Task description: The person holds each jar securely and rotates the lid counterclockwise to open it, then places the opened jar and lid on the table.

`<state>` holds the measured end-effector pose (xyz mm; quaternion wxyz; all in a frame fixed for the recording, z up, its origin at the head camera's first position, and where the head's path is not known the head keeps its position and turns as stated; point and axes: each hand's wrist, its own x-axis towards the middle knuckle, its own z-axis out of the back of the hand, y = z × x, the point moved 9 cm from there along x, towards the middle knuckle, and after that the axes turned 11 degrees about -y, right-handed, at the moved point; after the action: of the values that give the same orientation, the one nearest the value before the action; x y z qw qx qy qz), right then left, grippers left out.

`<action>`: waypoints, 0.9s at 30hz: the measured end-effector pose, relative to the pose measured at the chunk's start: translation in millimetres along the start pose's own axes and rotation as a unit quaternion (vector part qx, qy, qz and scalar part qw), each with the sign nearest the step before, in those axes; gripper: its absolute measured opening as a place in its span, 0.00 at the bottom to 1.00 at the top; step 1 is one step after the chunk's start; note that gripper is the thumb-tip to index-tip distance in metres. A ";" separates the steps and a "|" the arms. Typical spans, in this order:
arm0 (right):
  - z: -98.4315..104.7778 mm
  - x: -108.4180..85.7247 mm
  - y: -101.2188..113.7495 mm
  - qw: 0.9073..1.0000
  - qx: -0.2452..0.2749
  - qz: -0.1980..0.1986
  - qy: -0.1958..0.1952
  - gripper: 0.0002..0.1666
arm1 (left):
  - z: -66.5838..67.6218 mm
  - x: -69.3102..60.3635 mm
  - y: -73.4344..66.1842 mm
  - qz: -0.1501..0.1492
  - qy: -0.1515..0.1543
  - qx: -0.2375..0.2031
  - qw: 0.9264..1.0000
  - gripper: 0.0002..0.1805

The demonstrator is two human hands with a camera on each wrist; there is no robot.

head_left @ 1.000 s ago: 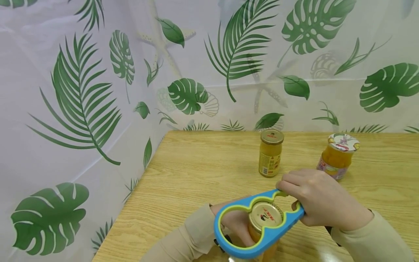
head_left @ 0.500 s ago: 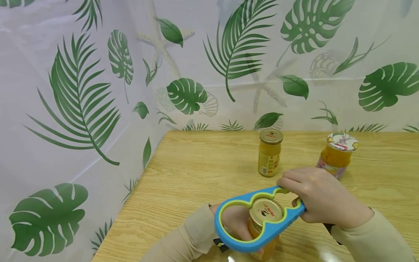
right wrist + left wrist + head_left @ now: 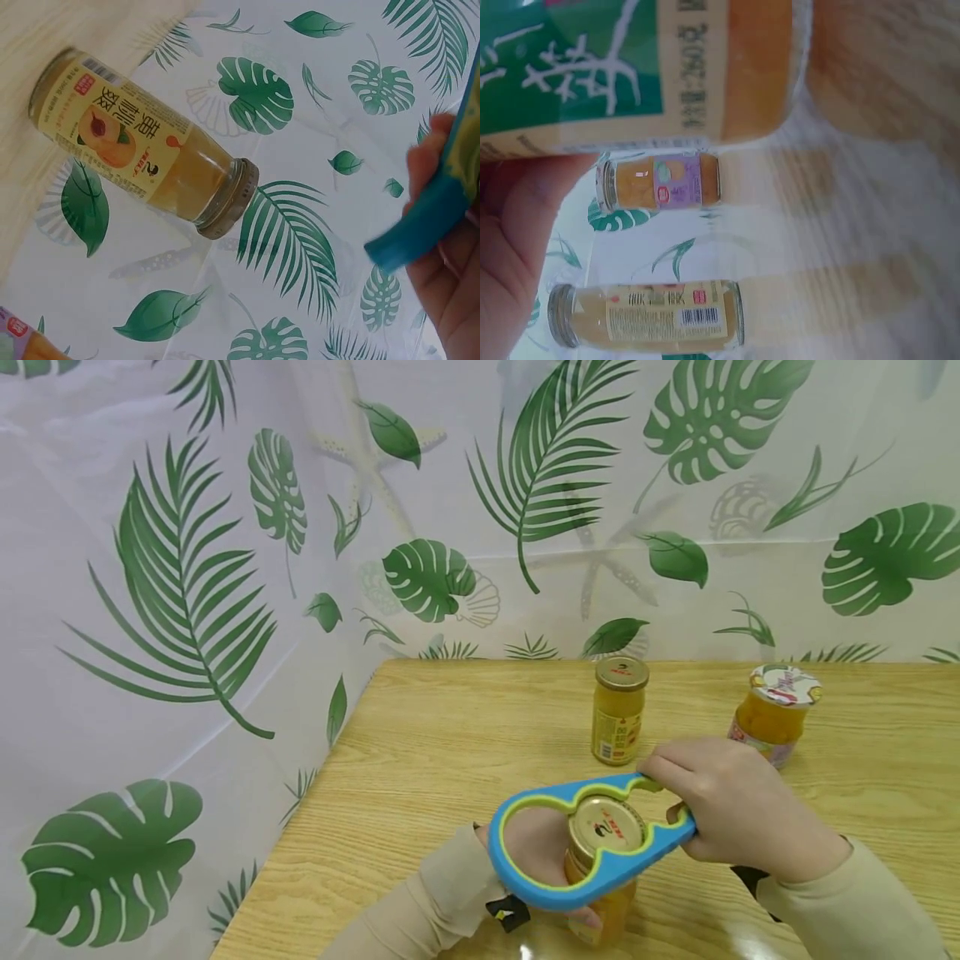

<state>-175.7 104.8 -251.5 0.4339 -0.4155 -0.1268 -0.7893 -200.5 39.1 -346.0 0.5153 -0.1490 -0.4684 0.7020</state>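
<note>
We find the gold-lidded clear glass jar of orange contents [image 3: 617,912] between both hands; whether its base meets the surface [image 3: 427,735] we cannot tell. We judge it weighty, rigid, slippery and breakable, best held round the body, where the left hand [image 3: 536,847] has its fingers clamped. Around the jar's lid [image 3: 606,823] sits a looped blue-and-lime opener [image 3: 618,867], probably light, stiff plastic; the right hand [image 3: 723,797] has fingers clamped on its narrow end. Beyond the jar stand a slim yellow glass jar [image 3: 618,717] and a squat white-lidded jar [image 3: 772,720].

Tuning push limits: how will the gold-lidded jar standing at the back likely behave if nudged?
The gold-lidded jar is probably heavy for its size: it looks mostly full. May tip if pushed near its lid, being taller than wide. It looks like clear glass, so a fall could crack it.
</note>
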 end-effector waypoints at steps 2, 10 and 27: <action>3.8 0.7 -5.0 0.999 -0.029 -0.019 -0.024 0.24 | 5.1 0.6 0.2 -0.010 -0.009 0.038 0.999 0.45; -6.3 -9.7 -32.4 0.981 -0.071 -0.172 -0.046 0.21 | 47.3 -3.2 18.1 0.026 -0.126 0.038 0.991 0.36; -55.1 -41.8 -55.7 0.895 0.119 -0.425 0.065 0.09 | 130.7 -38.7 68.5 0.179 -0.350 0.161 0.905 0.26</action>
<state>-238.1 131.1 -308.8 0.1109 -0.2154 -0.3561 -0.9025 -314.5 -62.3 -344.6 0.2010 0.1107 -0.4646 0.8553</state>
